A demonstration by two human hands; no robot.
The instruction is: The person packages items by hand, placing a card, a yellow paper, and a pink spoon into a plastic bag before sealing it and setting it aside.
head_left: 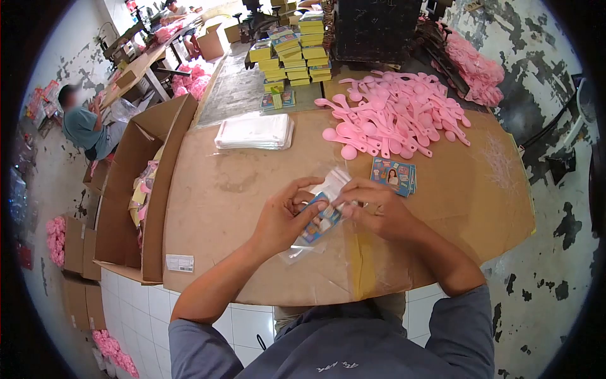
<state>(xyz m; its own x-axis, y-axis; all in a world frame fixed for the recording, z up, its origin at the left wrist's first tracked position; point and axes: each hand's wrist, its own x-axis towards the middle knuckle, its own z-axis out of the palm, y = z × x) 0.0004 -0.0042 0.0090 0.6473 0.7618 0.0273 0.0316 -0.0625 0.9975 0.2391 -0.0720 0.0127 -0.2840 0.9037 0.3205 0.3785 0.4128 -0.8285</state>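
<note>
Near the middle of the cardboard-covered table [221, 234], my left hand [287, 215] grips a clear plastic bag [336, 183] with a blue printed card [312, 228] in it, the thumb lying on the card. My right hand [372, 205] is closed at the bag's upper right side, its fingertips pinching near the opening; what exactly lies between them is too small to make out. A few blue picture cards [394, 175] lie just beyond my right hand. Farther back is a large heap of pink plastic spoons [398, 114]. A stack of clear bags [254, 132] sits back left.
An open cardboard box [170, 208] with paper scraps stands along the left edge. Stacks of yellow-edged cards [290, 57] and a black box [377, 31] are at the back. A person [85, 126] sits at the far left. A white label [180, 263] lies front left.
</note>
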